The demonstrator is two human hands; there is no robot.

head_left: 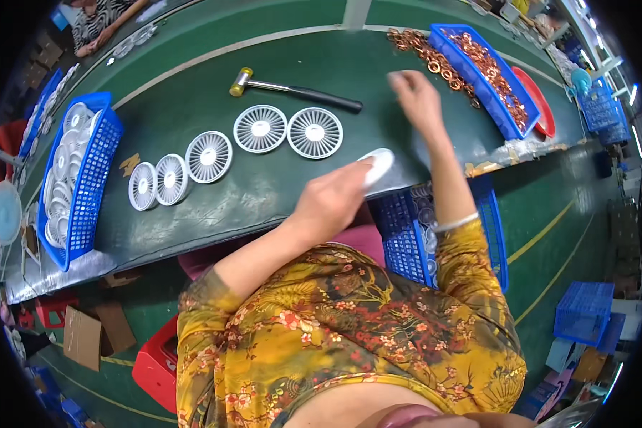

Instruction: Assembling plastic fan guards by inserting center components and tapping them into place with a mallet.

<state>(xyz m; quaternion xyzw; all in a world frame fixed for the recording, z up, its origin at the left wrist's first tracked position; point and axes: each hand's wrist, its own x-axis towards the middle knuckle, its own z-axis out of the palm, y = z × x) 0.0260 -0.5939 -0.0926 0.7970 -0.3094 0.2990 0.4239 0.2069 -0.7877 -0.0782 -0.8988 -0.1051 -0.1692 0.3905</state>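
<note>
My left hand (332,196) is closed on a white disc (379,167), tilted at the table's near edge and slightly blurred. My right hand (415,100) is raised over the table, between the hammer and the copper-coloured rings (435,66). Its fingers are smeared by motion, so I cannot make out whether they hold anything. Several round white pieces with radial fins, such as the finned disc (315,133) nearest my left hand, lie in a curved row to the left. Beyond them rests a hammer (296,90) with a yellow-faced head and black handle.
A blue basket (96,178) of white discs stands at the left. At the far right, a blue tray (483,93) of copper rings sits beside a red dish (538,103). Below the table edge is another blue basket (403,246). A red stool (157,364) stands low left. Across the table, another person's arm (114,25) shows.
</note>
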